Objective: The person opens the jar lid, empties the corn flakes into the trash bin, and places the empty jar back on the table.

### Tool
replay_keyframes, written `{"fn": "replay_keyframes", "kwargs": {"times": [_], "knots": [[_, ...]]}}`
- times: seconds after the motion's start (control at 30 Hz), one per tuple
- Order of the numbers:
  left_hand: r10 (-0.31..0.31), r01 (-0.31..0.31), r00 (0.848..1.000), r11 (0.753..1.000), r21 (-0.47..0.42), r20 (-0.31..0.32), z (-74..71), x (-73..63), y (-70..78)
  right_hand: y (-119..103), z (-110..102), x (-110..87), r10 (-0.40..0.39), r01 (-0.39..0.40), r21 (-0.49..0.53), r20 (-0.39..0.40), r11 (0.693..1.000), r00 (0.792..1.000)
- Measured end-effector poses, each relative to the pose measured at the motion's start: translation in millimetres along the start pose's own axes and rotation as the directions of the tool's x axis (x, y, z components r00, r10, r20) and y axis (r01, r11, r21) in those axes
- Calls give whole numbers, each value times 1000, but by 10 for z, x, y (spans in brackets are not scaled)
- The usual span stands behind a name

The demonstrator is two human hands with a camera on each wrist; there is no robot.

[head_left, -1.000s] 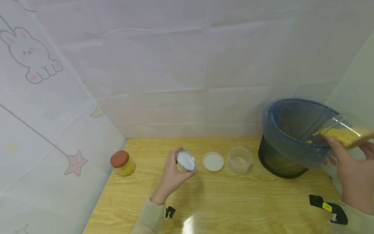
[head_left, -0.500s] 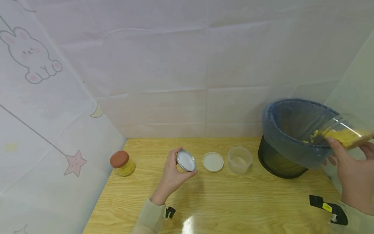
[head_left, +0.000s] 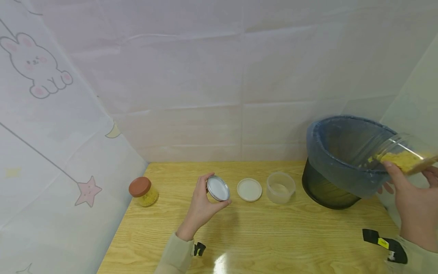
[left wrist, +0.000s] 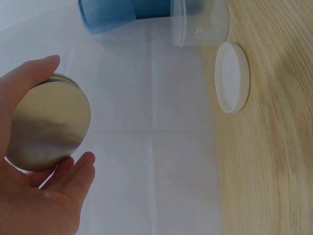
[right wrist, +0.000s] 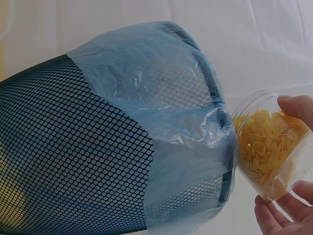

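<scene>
My right hand grips a clear jar part full of yellow flakes. The jar is tipped on its side, its mouth over the near right rim of a mesh trash bin lined with a blue bag. A few flakes are dropping from the mouth into the bin. Above the table's middle, my left hand pinches a round metal lid by its edge between thumb and fingers. In the head view the lid's pale inner side shows.
On the wooden table stand a jar with a brown lid and yellow contents at left, a white lid lying flat, and a translucent round container. Sheeted walls close off the back and sides.
Flakes keep falling from the jar's mouth into the bin, fewer now than half a second ago. Both hands hold nearly the same positions.
</scene>
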State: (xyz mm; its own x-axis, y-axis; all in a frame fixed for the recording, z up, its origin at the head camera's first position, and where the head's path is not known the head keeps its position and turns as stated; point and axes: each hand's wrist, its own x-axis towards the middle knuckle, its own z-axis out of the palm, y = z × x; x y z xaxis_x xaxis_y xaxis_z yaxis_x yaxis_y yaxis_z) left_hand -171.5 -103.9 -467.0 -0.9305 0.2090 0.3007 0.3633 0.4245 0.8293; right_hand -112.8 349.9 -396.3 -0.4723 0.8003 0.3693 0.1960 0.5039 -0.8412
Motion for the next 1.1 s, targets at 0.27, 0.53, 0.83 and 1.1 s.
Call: {"fn": "replay_keyframes", "kwargs": {"times": [0.27,0.53,0.83,1.1], "knots": [[-1,1,1000,1000,1,1,-2,-7,-8,-24,1,-13,-2,2,7,-17,1000,1000],[-1,1,1000,1000,-2,6,-6,-10,-9,29,-4,52,-101,102,90,-9,991,995],[5,-5,1000,1000,-2,6,-8,-7,-8,28,8,56,-125,125,116,-3,985,992],[4,-4,1000,1000,-6,8,-13,-4,-9,-1,14,44,-80,78,87,13,993,997]]}}
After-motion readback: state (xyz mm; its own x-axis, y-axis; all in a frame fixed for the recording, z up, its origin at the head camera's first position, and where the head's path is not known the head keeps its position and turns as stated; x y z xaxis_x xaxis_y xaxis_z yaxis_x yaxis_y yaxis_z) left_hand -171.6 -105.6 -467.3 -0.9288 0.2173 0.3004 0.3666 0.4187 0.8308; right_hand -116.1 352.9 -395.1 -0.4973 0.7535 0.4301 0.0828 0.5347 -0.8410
